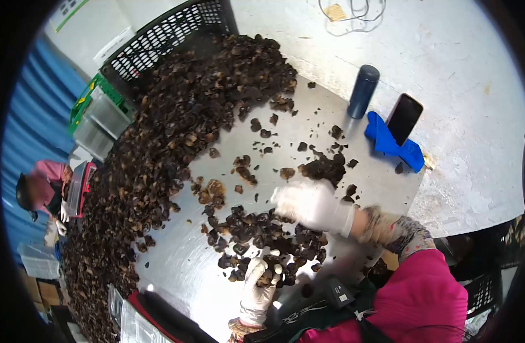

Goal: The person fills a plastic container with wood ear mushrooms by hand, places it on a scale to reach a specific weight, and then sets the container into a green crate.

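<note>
My left hand [259, 288], in a white glove, is at the lower middle of the steel table [185, 251]. Its fingers curl around a few dark brown, curled pieces [267, 278] that look like dried mushrooms. Farther up, my right hand [314, 207], also white-gloved, hovers over or touches the table between two small groups of pieces. Motion smears its fingers, so I cannot make out whether it holds anything. A loose cluster of the same pieces [248, 227] spreads between both hands, and a darker heap [325, 168] lies just beyond my right hand.
A large bank of dark pieces [159, 131] fills the table's left and far side, against a black crate [165, 43]. At the right are a dark bottle [364, 91], a phone [405, 119] and a blue cloth [388, 140]. Another person [42, 188] works at far left, near clear bins [102, 123].
</note>
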